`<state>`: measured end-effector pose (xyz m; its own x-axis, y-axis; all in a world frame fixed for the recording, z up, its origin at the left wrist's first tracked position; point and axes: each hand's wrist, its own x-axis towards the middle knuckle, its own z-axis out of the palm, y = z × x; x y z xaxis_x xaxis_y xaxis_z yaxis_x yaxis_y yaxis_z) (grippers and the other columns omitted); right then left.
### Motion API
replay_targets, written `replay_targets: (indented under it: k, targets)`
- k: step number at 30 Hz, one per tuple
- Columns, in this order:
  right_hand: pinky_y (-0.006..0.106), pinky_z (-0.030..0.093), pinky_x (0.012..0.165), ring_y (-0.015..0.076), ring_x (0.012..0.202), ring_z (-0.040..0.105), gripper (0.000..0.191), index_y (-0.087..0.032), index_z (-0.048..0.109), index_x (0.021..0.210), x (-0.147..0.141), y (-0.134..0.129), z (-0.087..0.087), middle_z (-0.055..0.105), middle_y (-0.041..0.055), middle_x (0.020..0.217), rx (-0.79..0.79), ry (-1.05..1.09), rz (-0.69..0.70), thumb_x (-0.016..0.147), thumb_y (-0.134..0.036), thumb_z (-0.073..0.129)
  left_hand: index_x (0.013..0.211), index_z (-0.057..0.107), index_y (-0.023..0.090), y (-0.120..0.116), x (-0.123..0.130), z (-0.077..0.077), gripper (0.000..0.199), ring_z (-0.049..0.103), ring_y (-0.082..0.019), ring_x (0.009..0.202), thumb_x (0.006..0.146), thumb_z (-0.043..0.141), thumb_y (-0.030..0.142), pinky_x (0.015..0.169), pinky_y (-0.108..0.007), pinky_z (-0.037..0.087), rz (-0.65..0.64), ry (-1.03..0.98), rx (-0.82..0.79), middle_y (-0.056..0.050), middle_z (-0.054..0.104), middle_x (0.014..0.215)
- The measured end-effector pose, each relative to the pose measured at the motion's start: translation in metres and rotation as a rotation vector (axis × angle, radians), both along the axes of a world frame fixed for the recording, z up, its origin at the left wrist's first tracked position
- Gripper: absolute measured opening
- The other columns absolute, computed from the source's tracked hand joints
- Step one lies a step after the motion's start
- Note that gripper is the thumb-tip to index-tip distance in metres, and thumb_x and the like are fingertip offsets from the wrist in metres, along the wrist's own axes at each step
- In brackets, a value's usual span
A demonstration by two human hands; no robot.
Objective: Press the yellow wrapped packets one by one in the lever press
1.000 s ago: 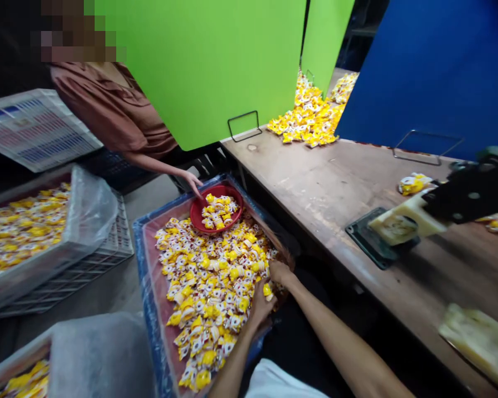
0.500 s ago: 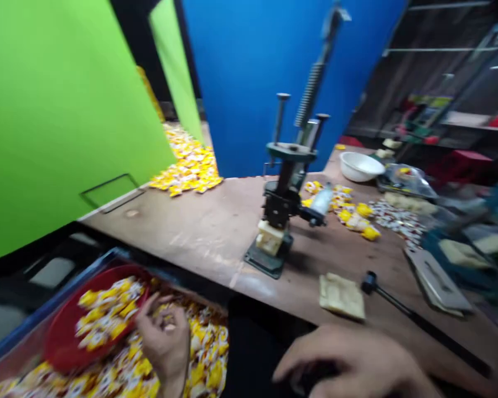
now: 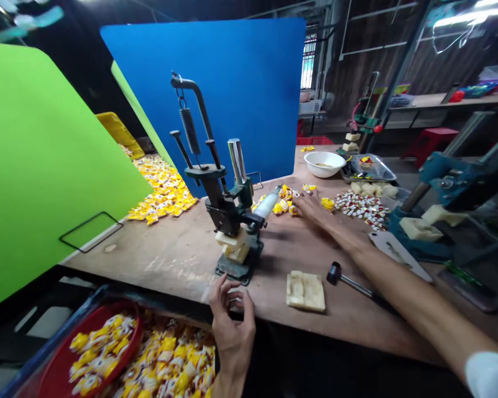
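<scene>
My left hand is at the table's front edge, before the base of a green hand-lever press. Its fingers are curved and apart, with nothing visible in them. My right hand reaches far across the table to a loose group of small yellow-and-white plastic figure parts. Its fingers stretch out at these parts, partly blurred; I see nothing gripped. A cream-coloured block mould sits under the press head. Another cream mould piece lies flat on the table, beside a black-headed mallet.
Below left, a red bowl of yellow parts rests on a crate full of them. More parts heap between green and blue panels. At right are a white bowl, small red-and-white pieces, a phone and another press.
My left hand has moved from above the yellow parts at the red bowl to the press base. My right hand has gone from the near edge to the far parts. The view has turned right.
</scene>
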<state>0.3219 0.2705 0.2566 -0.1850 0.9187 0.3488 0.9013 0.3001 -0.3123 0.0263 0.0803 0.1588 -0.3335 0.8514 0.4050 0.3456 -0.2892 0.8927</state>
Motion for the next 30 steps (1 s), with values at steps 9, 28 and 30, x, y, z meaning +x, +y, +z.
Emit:
replay_targets:
  k: [9,28,30]
  targets:
    - [0.041,0.057,0.092,0.0297,0.102,0.073,0.020,-0.027,0.083,0.104,-0.091,-0.140,-0.028,0.083,0.0053,0.102,-0.155,0.320,0.184,0.105,-0.038,0.066,0.150,0.057,0.024,0.011,0.040,0.002,0.058,0.071,-0.027,0.125,0.096,0.075,0.022,0.106,-0.041,0.062,-0.158,0.219,0.097,-0.014,0.068,0.137]
    - [0.050,0.060,0.112,0.0332,0.123,0.075,0.052,-0.025,0.079,0.120,-0.044,-0.090,-0.044,0.080,0.0107,0.130,-0.429,1.054,-0.041,0.090,-0.068,0.080,0.109,0.060,0.024,0.082,-0.018,0.013,0.037,0.079,-0.025,0.093,0.087,0.086,0.036,0.080,-0.032,0.058,0.110,-0.024,-0.212,-0.006,0.080,0.103]
    - [0.049,0.061,0.111,0.0325,0.126,0.073,0.056,-0.023,0.076,0.117,-0.040,-0.048,-0.031,0.079,0.0139,0.131,-0.480,1.246,-0.030,0.092,-0.073,0.074,0.127,0.059,0.024,0.082,-0.017,0.006,0.051,0.079,-0.027,0.111,0.087,0.087,0.037,0.093,-0.035,0.060,0.055,-0.071,-0.131,-0.010,0.079,0.121]
